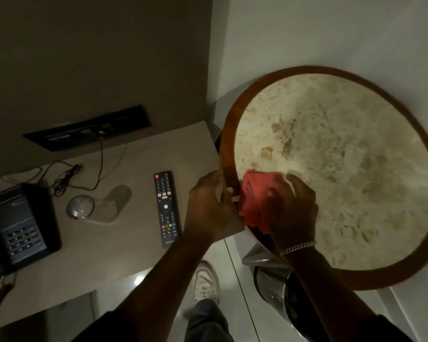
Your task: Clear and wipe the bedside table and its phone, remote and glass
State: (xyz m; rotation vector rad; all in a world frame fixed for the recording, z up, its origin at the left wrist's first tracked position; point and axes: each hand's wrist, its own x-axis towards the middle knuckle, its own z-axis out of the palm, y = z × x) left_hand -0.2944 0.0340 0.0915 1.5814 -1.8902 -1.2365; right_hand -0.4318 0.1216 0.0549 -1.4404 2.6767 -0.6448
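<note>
A folded red cloth [253, 198] lies at the near-left rim of a round marble-topped table [351, 169] with a brown wooden edge. My right hand [292, 208] presses down on the cloth, and my left hand [208, 206] grips its left end at the rim. On the beige bedside table [124, 243] to the left lie a black remote [166, 208], an upturned clear glass [80, 207] on a coaster, and a black desk phone [17, 230] at the far left.
A black socket panel [89, 128] sits in the wall behind the bedside table, with thin cables [69, 176] trailing across the top. A metal mesh bin [274, 290] stands on the floor under the round table. My white shoe [205, 282] is on the glossy floor.
</note>
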